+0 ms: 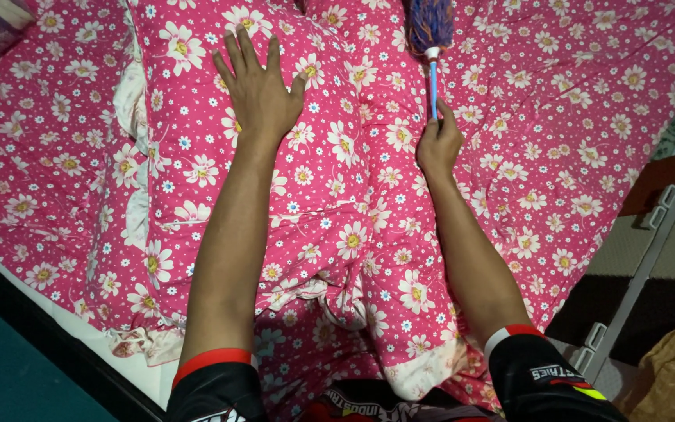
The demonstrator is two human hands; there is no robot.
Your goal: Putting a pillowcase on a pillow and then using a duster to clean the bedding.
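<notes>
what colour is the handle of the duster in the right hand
Light blue with a white collar, on the duster held by the right hand; the head view shows it.

This is a bedroom in a home. A bed (56, 328) fills most of the view, spread with a pink flowered sheet (572, 117), and two pillows (197, 156) in the same cloth lie on it. A white mattress edge shows above a dark frame. At the right edge stands what may be a metal rack (658, 234), though it is only partly seen.
</notes>
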